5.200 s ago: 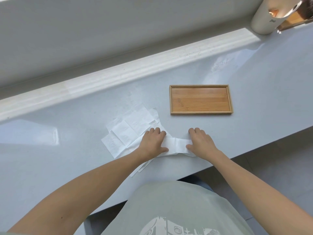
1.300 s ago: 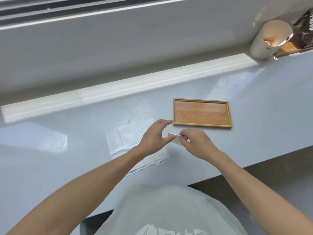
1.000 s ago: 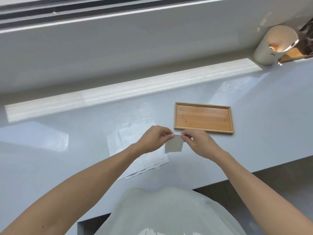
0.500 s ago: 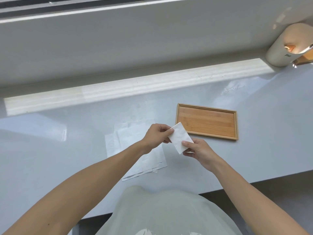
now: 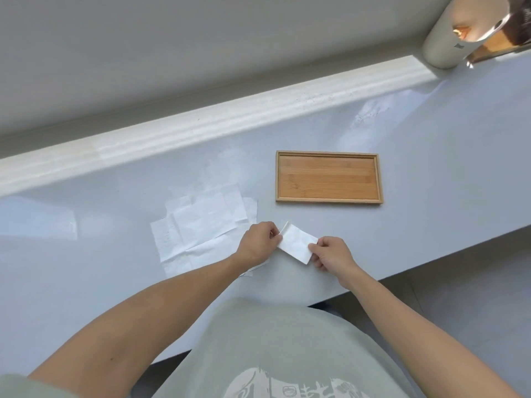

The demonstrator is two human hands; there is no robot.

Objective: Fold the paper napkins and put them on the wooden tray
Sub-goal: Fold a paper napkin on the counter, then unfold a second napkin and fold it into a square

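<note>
Below wooden tray, folded napkin now lower (flatter), pinched by left hand, right hand.

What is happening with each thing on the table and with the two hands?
folded napkin: folded small, held between both hands above the table.
left hand: pinches the napkin's left end.
right hand: pinches the napkin's right end.
unfolded napkins: lying flat, overlapping, on the table.
wooden tray: flat on the table, nothing in it.
white cylinder: upright at the far right.
</note>
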